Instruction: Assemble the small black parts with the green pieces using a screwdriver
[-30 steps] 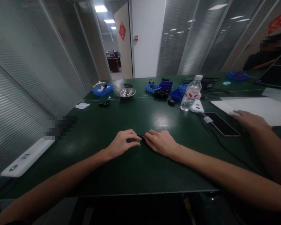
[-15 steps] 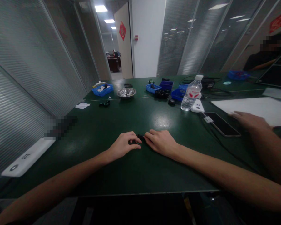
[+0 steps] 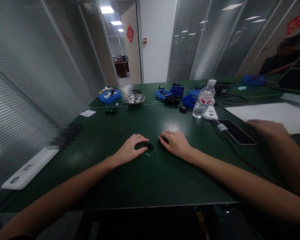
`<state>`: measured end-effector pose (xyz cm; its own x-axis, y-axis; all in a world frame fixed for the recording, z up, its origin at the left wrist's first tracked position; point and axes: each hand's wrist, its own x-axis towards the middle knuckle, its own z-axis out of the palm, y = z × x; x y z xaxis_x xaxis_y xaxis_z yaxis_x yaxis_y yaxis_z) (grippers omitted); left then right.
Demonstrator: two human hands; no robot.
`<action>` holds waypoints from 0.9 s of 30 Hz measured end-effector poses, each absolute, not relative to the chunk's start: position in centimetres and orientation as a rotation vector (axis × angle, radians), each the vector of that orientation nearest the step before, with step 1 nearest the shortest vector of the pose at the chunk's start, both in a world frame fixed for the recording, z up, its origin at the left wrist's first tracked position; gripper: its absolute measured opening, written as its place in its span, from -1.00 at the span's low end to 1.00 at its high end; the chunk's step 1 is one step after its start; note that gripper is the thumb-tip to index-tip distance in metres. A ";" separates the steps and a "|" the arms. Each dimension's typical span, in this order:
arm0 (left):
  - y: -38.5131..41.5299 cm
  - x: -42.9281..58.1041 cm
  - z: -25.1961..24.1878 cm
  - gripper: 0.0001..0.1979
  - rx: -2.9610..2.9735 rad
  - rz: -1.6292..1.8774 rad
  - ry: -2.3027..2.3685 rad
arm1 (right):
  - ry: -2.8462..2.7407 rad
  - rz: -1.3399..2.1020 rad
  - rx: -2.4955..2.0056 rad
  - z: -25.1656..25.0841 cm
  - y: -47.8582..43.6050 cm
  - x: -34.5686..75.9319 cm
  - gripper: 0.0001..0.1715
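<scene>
Small black part (image 3: pixel 148 145), long axis left-right on green surface (image 3: pixel 140 180); left hand (image 3: pixel 130 149) pinching its left end; right hand (image 3: pixel 175 144) curled, pinching thin pin (image 3: pixel 158 136) pointing left

a dark green table (image 3: pixel 130 186) carries blue bins (image 3: pixel 109 96), a metal bowl (image 3: pixel 134 98), a water bottle (image 3: pixel 203 99), a phone (image 3: pixel 236 132), white sheets (image 3: pixel 272 115), a white bar (image 3: pixel 30 167) at its left edge and a small black part (image 3: pixel 149 146) near the middle.
</scene>
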<state>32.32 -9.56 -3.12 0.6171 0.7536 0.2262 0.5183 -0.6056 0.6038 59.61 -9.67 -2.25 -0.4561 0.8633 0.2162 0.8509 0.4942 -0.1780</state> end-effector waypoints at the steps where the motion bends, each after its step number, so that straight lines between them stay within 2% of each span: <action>1: -9.6 32.4 -3.1 -0.67 2.365 0.635 0.996 | -2.451 0.081 -1.466 -2.3 -9.5 59.7 -0.64; 6: -9.7 32.6 -3.1 -0.75 2.358 0.640 1.004 | -2.432 0.112 -1.461 -2.6 -9.3 59.7 -0.64; 12: -7.1 30.3 -2.5 -0.70 2.325 0.697 1.227 | -2.429 0.132 -1.444 -2.7 -9.4 59.8 -0.68; 17: -1.6 23.2 -2.4 -0.65 2.327 0.783 1.732 | -2.424 0.173 -1.419 -2.6 -9.3 60.1 -0.68; 22: 2.3 14.7 -3.4 -0.68 2.046 0.745 2.344 | -2.422 0.178 -1.419 -2.6 -9.3 60.1 -0.69; 27: 2.8 11.3 -4.2 -0.69 1.801 0.642 2.518 | -2.426 0.192 -1.420 -2.7 -9.1 60.0 -0.69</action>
<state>11.30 2.75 -4.19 -0.3508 0.9032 0.2474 0.9114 0.2687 0.3116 60.03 -9.13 -2.68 -0.4531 0.8671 0.2070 0.8237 0.4960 -0.2749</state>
